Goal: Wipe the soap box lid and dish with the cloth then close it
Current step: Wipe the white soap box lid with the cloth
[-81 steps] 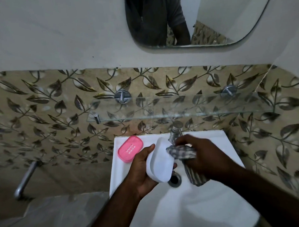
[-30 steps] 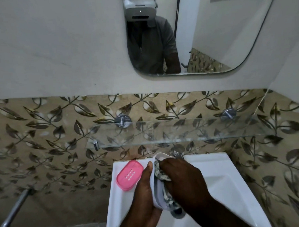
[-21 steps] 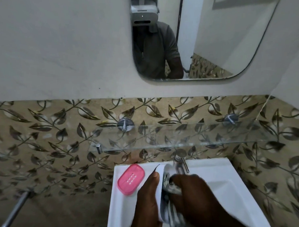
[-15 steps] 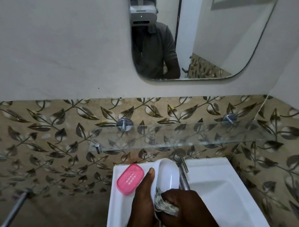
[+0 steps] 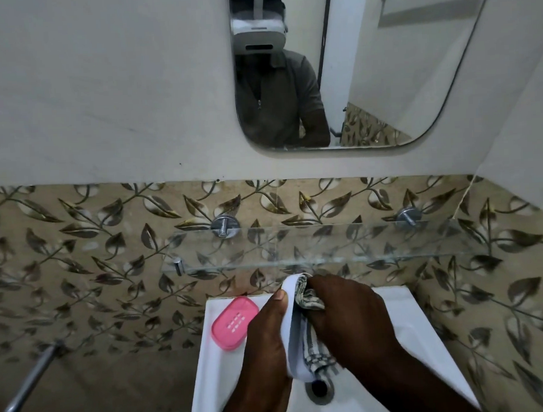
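My left hand (image 5: 265,340) grips the white soap box lid (image 5: 292,326) on edge above the basin, thumb along its outer side. Pressed into the lid's hollow is a checked grey-and-white cloth (image 5: 308,299), bunched under the fingers of my right hand (image 5: 350,320). A tail of the cloth hangs out at the lid's lower end. The pink soap dish (image 5: 235,322), with small slots in its middle, lies on the sink's back left corner, apart from both hands.
The white sink (image 5: 425,339) has its drain hole (image 5: 318,387) just below the lid. A glass shelf (image 5: 359,242) juts out from the leaf-patterned tiles right above my hands. A mirror (image 5: 382,76) hangs higher up. A metal pipe (image 5: 29,381) runs at lower left.
My right hand has slid the cloth up along the inside of the lid toward its far end. The camera has tilted up slightly. The pink dish has stayed put.
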Tool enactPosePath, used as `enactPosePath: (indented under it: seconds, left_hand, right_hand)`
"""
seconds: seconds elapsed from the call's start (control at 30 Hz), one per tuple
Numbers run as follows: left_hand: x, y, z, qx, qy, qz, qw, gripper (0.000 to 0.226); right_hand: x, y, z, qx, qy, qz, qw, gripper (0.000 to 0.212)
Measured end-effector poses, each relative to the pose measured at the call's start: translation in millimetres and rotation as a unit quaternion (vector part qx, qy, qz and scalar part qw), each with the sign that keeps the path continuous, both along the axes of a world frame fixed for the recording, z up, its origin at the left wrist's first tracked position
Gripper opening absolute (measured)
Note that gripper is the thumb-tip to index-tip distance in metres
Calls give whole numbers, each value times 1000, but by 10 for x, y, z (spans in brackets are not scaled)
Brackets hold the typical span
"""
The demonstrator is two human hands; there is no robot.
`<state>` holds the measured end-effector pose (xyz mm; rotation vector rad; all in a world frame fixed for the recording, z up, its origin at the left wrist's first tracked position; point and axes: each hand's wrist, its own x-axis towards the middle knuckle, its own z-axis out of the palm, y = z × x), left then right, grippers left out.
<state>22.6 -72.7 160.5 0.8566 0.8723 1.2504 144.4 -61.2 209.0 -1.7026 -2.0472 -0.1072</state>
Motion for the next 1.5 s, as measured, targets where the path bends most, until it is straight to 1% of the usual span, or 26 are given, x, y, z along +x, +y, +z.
enactPosePath:
  seconds: [0.03,0.1,0.17,0.2,0.27,0.33,0.4,0.43,0.47,0.5,0.53,0.6,0.63,0.67,0.7,0.73,0.8,0.87,0.9,0.97,1.03,1.1,1.27,1.37,1.43,1.5]
  left_hand:
    - [5,-18,52,5,0,7,1000,32]
    - [68,-23,96,-7,-1,37,999,35]
    - [153,15,138,-32,-43,67,996,31]
    - [211,34,163,-41,-62,71,995,34]
    - [357,64,215,-61,-80,64,993,44]
    - [518,75,318,-105,-118,23,987,43]
    - [661,154,402,-125,-139,-55,981,50]
    - [731,184,460,-125,-135,-73,980,53]
    - [790,229,514,-120,-131,-84,980,52]
    - [838,299,506,-117,-121,-79,983,49]
    - [895,362,542,-123,-121,-70,983,47]
    - [999,544,553,-164,-140,-53,975,53]
    - [1051,634,547,-183,-136,-45,973,56]
    - [1116,697,554,-201,-132,-44,970,58]
    - [1179,760,549,-210,-126,-48,968,61]
    - [1232,803,557,-218,-129,-57,966,62]
    - [1362,888,557,-216,-122,-53,967,59]
    - [1457,967,551,-197,-83,-25,977,52]
    - [1486,1021,532,-178,-42,-11,983,48]
    - [1532,1109,545,-119,73,34,990,39]
    - [1549,1175,578,-44,177,96,979,29]
    - [1564,1190,628,10,230,117,966,19]
    - [1553,1222,536,80,368,105,920,31]
    - [1529,1237,478,86,372,121,916,33]
    - [1475,1235,457,85,378,144,911,37]
    - [1413,1154,441,100,367,179,907,29]
  right_hand:
    - [12,-38,36,-37,20,9,999,13]
    - [81,-107,77,-139,104,54,983,12]
    - [125,-206,78,-233,214,112,942,23]
    - [163,-225,51,-254,282,128,916,23]
    - [254,-243,86,-280,425,133,851,16]
    - [379,-246,152,-293,528,111,790,9]
    - [493,-237,232,-268,591,75,757,9]
    - [567,-227,268,-239,608,54,755,8]
    - [663,-219,291,-197,604,33,771,6]
    - [782,-205,322,-151,573,13,805,6]
    - [910,-193,364,-109,513,-1,851,8]
    - [1111,-188,429,-85,337,-2,938,24]
    - [1173,-176,432,-95,236,1,967,34]
    - [1209,-156,418,-108,140,-3,984,43]
    - [1229,-115,378,-109,70,-13,991,48]
    - [1238,-57,323,-98,34,-22,994,48]
    - [1291,61,237,-61,27,-11,998,39]
    - [1351,164,189,-45,14,6,999,28]
    - [1376,202,175,-47,2,13,999,26]
    - [1438,267,186,-40,-22,25,999,25]
    - [1513,363,233,-12,-52,24,998,22]
    - [1572,498,291,-3,-74,11,997,25]
    - [1642,824,283,-23,-95,-18,995,29]
    - [1703,806,238,-16,-52,-21,998,30]
    - [1739,686,258,-6,13,-22,1000,33]
    - [1765,536,278,20,98,-10,995,32]
